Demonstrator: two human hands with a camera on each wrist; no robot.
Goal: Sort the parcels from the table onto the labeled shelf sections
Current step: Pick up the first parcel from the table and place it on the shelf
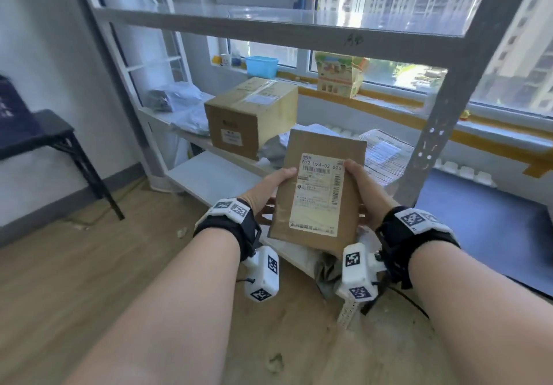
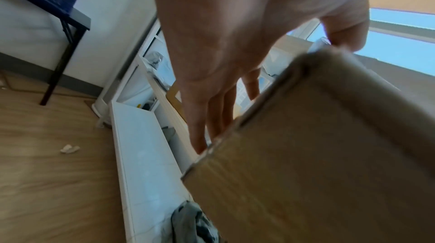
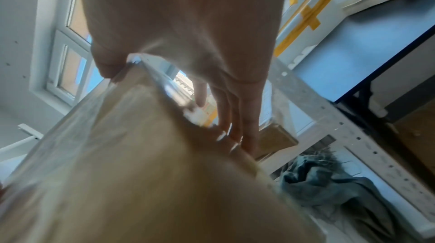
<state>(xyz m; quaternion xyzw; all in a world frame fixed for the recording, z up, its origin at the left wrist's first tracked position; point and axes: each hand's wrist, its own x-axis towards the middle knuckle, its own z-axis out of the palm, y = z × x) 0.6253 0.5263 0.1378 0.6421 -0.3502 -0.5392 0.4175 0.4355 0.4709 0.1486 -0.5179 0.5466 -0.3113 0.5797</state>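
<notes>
Right now, from the head view, I am holding a flat brown parcel [image 1: 320, 193] up in front of me with both hands, its white shipping label [image 1: 317, 193] facing me. My left hand [image 1: 266, 190] is gripping the parcel's edge at 9 o'clock, thumb lying over the front face, and my right hand [image 1: 362, 193] is gripping the edge at 3 o'clock, thumb pressing on the label's corner. Beyond the parcel, toward 12 o'clock, the white shelf [image 1: 209, 22] is standing against the window, and a big cardboard box [image 1: 251, 115] is sitting on its middle level, with grey mailer bags [image 1: 179, 100] lying at 10 o'clock of the box. A dark table [image 1: 45, 133] is standing off at 9 o'clock by the wall.

Looking along my left wrist, my fingers [image 2: 200, 116] are reaching nearly straight behind the parcel [image 2: 317, 154] while my thumb [image 2: 346, 31] is curling over its top edge; the shelf's lowest board [image 2: 146, 163] is showing below.

Looking along my right wrist, my thumb [image 3: 105, 62] is hooking over the parcel's [image 3: 141, 172] edge and my fingers [image 3: 235, 116] are pressing behind it. A grey bag [image 3: 329, 187] is lying at 4 o'clock.
</notes>
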